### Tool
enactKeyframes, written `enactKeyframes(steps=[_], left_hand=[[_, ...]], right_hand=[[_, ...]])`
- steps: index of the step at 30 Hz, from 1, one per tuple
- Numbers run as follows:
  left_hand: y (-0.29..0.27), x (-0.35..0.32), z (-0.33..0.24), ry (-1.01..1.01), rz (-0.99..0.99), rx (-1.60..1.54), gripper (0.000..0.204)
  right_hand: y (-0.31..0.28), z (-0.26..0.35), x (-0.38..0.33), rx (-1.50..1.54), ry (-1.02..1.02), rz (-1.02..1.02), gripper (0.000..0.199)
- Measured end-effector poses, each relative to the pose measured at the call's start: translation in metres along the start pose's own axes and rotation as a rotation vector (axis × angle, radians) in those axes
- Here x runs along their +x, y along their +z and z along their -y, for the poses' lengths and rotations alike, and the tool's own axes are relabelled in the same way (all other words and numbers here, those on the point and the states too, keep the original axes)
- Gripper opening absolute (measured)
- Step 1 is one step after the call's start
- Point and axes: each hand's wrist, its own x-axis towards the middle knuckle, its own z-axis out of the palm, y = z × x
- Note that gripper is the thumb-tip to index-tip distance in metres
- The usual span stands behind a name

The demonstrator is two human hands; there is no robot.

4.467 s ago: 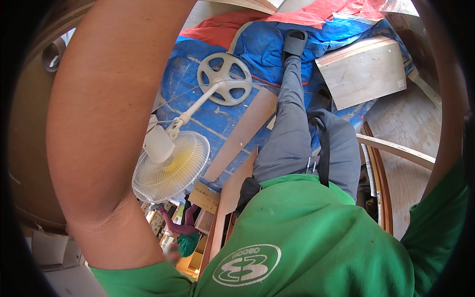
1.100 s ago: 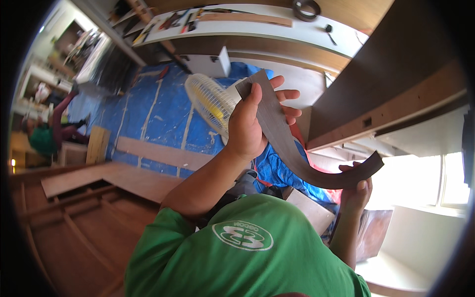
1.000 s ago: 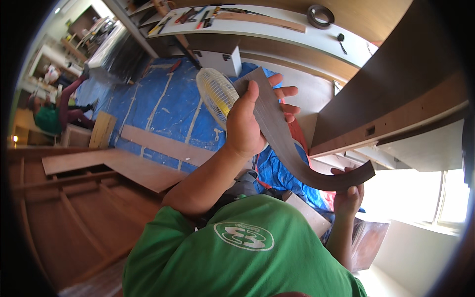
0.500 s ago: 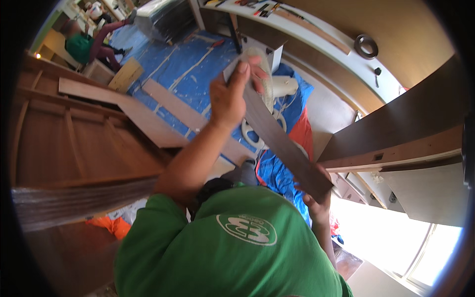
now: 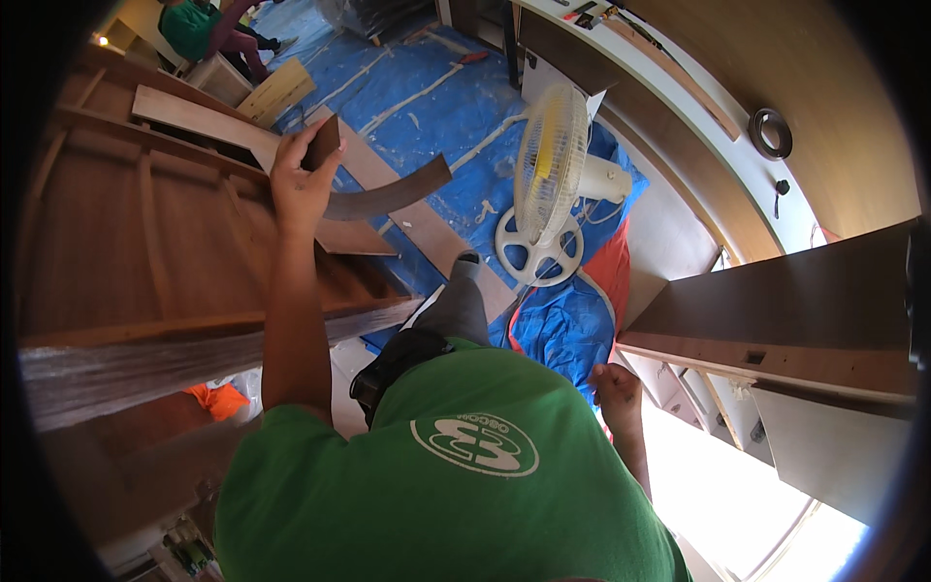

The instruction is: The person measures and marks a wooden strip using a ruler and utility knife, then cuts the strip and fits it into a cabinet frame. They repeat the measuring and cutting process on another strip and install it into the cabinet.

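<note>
My left hand (image 5: 303, 189) is raised on the left and closed on a dark brown wood-grain edging strip (image 5: 393, 195). The thin strip is bent: one end stands up between my thumb and fingers, and the rest curves out to the right above the floor. Low on the right, my right hand (image 5: 619, 393) is held apart from the strip with its fingers curled in. Whatever it may hold is hidden. Below the strip, a pale wooden board (image 5: 412, 218) lies on the blue floor sheet (image 5: 412, 112).
A white fan (image 5: 553, 179) stands ahead, near bunched blue sheeting (image 5: 562, 325). To the left is a brown wooden panel frame (image 5: 107, 228). A white-topped counter (image 5: 713, 121) bears a dark coil (image 5: 770, 134). A dark panel (image 5: 776, 286) juts in from the right. A person in green (image 5: 189, 29) sits far left.
My left hand has moved left with the strip, which has gone from straight to curved. My right hand has let go of its near end. The fan now shows whole.
</note>
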Motion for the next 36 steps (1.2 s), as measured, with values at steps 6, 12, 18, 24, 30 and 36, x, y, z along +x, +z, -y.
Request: enactKeyframes(steps=[6,12,18,24,30,36], left_hand=[[0.051,0.013,0.11,-0.173,0.137,0.025,0.06],[0.118,0.071,0.24,-0.408,0.401,-0.26,0.048],[0.204,0.131,0.327,-0.497,0.635,-0.285,0.02],[0.224,0.172,0.342,-0.539,0.637,-0.439,0.03],[0.231,0.254,0.306,-0.076,0.877,-0.42,0.048],[0.298,0.332,0.258,0.271,1.052,-0.401,0.066]], right_hand=[[0.024,0.065,0.057,-0.271,-0.242,-0.035,0.049],[0.088,0.155,0.166,-0.043,-0.144,-0.089,0.019],[0.182,0.288,0.313,-0.209,0.103,-0.1,0.04],[0.24,0.368,0.431,-0.162,-0.035,0.038,0.027],[0.26,0.416,0.497,-0.071,-0.136,0.125,0.031],[0.249,0.472,0.549,0.052,-0.107,-0.025,0.04]])
